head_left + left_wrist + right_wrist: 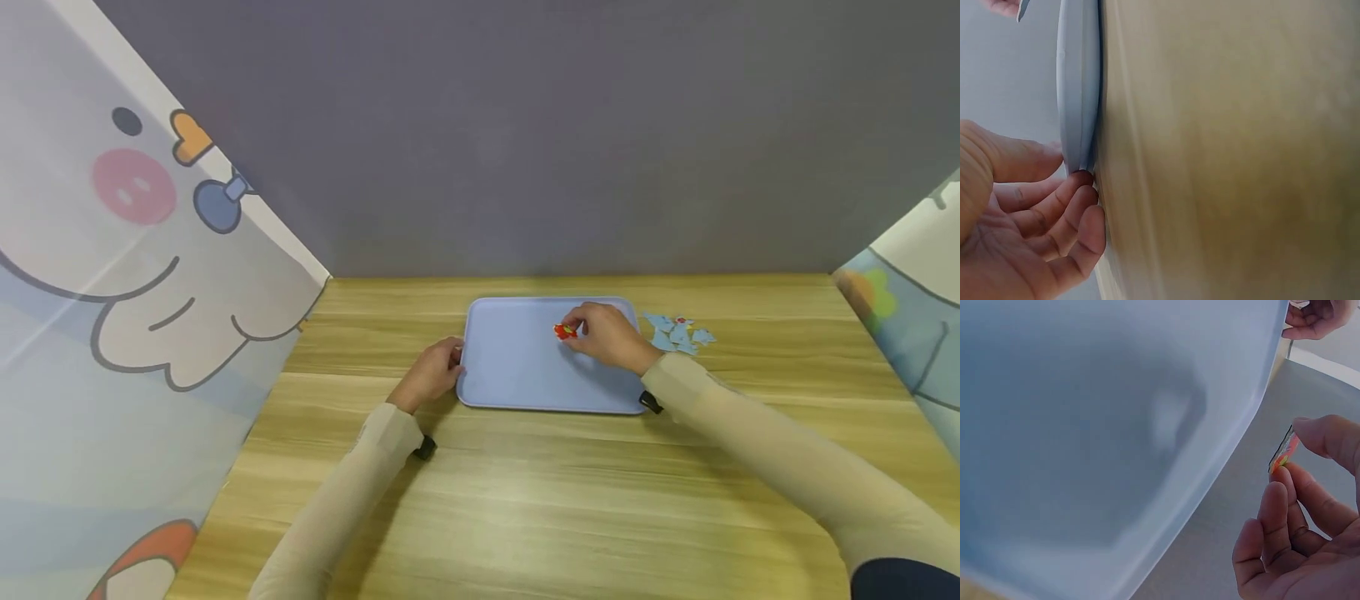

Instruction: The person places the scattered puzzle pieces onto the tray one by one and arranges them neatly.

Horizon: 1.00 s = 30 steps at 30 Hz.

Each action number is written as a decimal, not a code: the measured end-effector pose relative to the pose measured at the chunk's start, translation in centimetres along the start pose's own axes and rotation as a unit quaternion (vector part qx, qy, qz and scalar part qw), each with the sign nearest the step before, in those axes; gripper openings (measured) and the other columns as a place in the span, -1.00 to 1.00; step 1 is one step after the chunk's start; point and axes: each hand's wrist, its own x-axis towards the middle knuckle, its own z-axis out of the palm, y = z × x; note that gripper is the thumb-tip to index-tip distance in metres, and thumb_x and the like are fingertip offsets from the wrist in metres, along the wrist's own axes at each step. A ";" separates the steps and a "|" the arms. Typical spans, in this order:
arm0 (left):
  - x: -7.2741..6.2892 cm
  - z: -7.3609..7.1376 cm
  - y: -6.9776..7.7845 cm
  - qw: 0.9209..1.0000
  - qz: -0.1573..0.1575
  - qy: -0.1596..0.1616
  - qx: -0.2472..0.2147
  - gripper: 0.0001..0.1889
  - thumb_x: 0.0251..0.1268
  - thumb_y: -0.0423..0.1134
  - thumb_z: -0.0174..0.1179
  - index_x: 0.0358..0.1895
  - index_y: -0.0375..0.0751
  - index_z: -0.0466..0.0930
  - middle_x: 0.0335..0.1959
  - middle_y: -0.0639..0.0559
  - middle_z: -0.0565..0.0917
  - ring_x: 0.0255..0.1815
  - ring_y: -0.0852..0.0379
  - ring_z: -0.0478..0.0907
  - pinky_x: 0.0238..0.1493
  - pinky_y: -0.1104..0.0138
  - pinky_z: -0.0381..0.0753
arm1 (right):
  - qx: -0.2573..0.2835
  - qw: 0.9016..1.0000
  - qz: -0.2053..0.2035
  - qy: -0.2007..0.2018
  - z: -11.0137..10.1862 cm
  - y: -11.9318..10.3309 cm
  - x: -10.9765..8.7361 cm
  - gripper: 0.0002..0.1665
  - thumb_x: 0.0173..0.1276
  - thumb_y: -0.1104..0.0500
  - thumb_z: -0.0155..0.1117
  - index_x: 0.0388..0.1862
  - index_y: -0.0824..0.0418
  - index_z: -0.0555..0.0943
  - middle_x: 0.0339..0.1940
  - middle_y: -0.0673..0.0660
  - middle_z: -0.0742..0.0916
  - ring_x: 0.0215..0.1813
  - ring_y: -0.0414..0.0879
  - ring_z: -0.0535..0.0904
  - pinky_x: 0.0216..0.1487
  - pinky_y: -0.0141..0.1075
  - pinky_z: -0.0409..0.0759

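Note:
A shallow light-blue tray (517, 367) lies flat on the wooden table. At its left side my left hand (435, 371) grips the rim; in the left wrist view the thumb and curled fingers (1079, 215) meet the tray's edge (1077, 81). Over the right part of the tray, my right hand (603, 333) pinches a small, flat red puzzle piece (564, 332) with a bit of yellow-green. The right wrist view shows this piece (1284, 451) edge-on between thumb and fingertips, apart from the tray surface.
Several irregular light-blue pieces (678, 335), one with a red spot, lie in a loose cluster on the table (525, 500) just right of the tray. A grey wall (570, 142) rises behind the table, and a cartoon-printed panel (135, 333) stands at left.

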 end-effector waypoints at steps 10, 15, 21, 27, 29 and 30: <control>0.3 0.1 0.2 1.000 0.001 -0.003 -0.002 -0.55 0.19 -0.48 0.21 0.16 -0.44 0.38 -0.28 -0.12 0.59 -0.28 0.05 0.55 -0.23 0.28 0.57 | 0.020 1.000 0.011 -0.008 1.2 -0.6 1.9 -0.69 0.05 0.25 0.47 -0.20 0.30 0.67 -0.35 0.12 0.67 -0.36 -0.07 0.52 -0.30 -0.19 0.47; 0.2 0.1 0.2 1.000 -0.001 -0.004 -0.002 -0.55 0.19 -0.48 0.20 0.16 -0.45 0.37 -0.29 -0.11 0.58 -0.29 0.05 0.54 -0.22 0.27 0.56 | 0.026 0.999 0.014 -0.017 2.1 -1.0 3.2 -0.70 0.04 0.25 0.47 -0.22 0.31 0.67 -0.34 0.12 0.68 -0.33 -0.06 0.54 -0.25 -0.17 0.49; 0.2 0.1 0.3 1.000 -0.005 -0.009 -0.003 -0.55 0.21 -0.47 0.20 0.17 -0.45 0.36 -0.28 -0.11 0.57 -0.29 0.05 0.54 -0.22 0.27 0.56 | 0.045 0.998 0.022 -0.030 3.2 -1.5 4.6 -0.71 0.06 0.26 0.47 -0.21 0.33 0.66 -0.33 0.13 0.68 -0.28 -0.04 0.55 -0.19 -0.18 0.51; 0.1 0.1 0.2 1.000 -0.002 -0.007 0.001 -0.57 0.21 -0.48 0.19 0.16 -0.45 0.37 -0.30 -0.11 0.57 -0.30 0.05 0.54 -0.22 0.26 0.56 | 0.054 0.998 0.016 -0.036 4.2 -2.0 6.0 -0.71 0.08 0.27 0.45 -0.20 0.34 0.67 -0.32 0.14 0.69 -0.24 -0.03 0.56 -0.14 -0.20 0.51; 0.1 0.1 0.3 1.000 0.001 -0.006 0.000 -0.57 0.20 -0.49 0.19 0.15 -0.47 0.37 -0.30 -0.11 0.57 -0.31 0.04 0.53 -0.22 0.26 0.56 | 0.052 0.998 0.012 -0.040 4.6 -2.2 6.4 -0.71 0.08 0.27 0.45 -0.21 0.35 0.67 -0.31 0.15 0.70 -0.23 -0.02 0.57 -0.13 -0.20 0.51; 0.1 0.1 0.3 1.000 0.003 -0.005 0.000 -0.57 0.19 -0.49 0.20 0.14 -0.47 0.37 -0.31 -0.11 0.57 -0.31 0.04 0.53 -0.23 0.26 0.56 | 0.052 0.998 0.011 -0.042 4.7 -2.2 6.6 -0.71 0.08 0.27 0.45 -0.20 0.36 0.67 -0.31 0.16 0.70 -0.23 -0.02 0.57 -0.12 -0.20 0.51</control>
